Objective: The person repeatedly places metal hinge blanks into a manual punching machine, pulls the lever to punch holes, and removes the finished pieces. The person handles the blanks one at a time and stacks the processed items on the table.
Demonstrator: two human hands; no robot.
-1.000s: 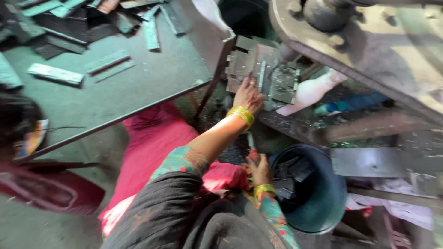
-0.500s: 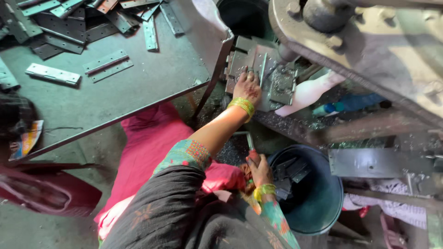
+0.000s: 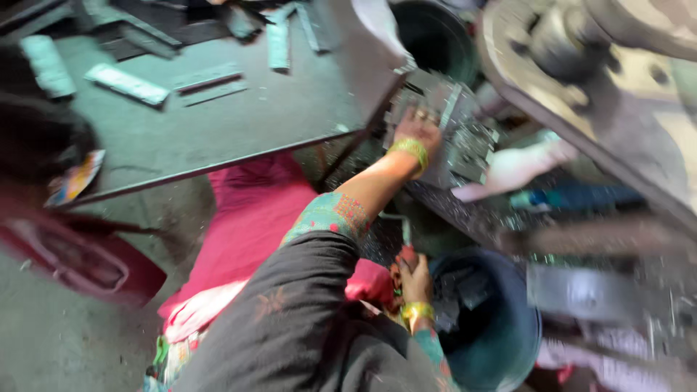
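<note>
Left hand (image 3: 415, 131) lies flat, fingers spread, on one pile of grey metal plates (image 3: 465, 141) under the machine. Right hand (image 3: 414, 276), grip pressed around one thin tool (image 3: 405, 236), probably a rod; blur hides detail. One blue bucket (image 3: 501, 341), partly cut off.

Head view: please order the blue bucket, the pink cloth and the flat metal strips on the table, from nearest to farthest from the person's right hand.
Measured from the right hand:
1. Blue bucket, just beside it, toward the picture's right.
2. Pink cloth, on the opposite side, over the lap.
3. Flat metal strips, up on the table, far upper left.
</note>
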